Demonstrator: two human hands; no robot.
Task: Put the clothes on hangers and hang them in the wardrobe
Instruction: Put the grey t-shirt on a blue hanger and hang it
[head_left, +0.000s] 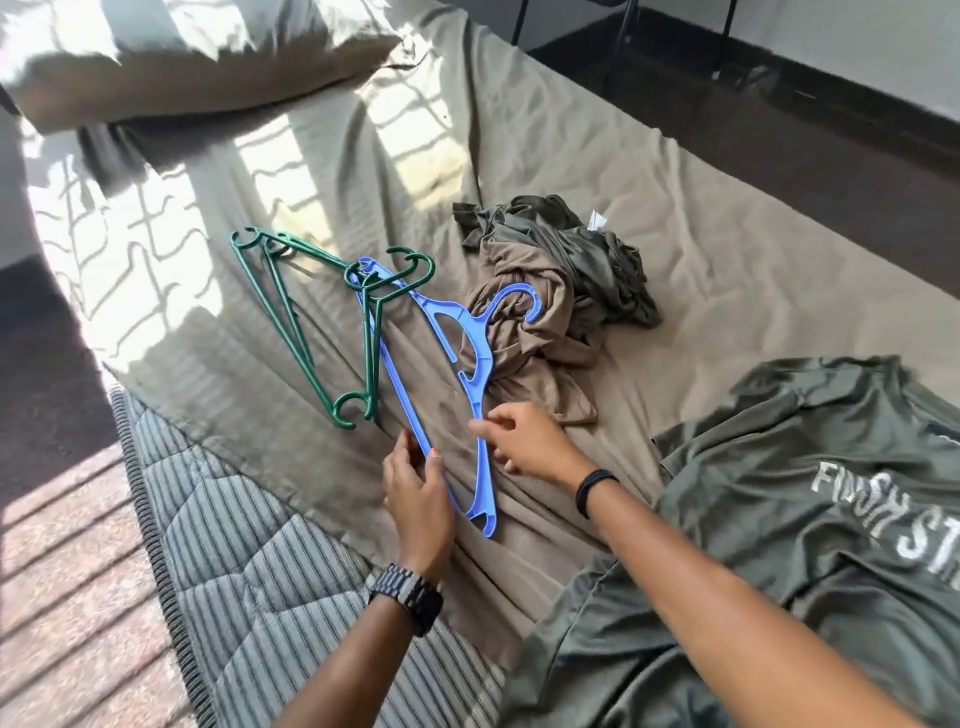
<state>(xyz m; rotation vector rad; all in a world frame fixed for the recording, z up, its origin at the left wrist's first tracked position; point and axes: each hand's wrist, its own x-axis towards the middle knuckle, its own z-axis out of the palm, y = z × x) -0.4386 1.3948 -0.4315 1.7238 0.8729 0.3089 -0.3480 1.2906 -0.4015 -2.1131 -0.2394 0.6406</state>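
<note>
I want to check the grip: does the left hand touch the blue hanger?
Touching. The head view shows the left hand with thumb and fingers pinching the bottom bar of the blue hanger.
</note>
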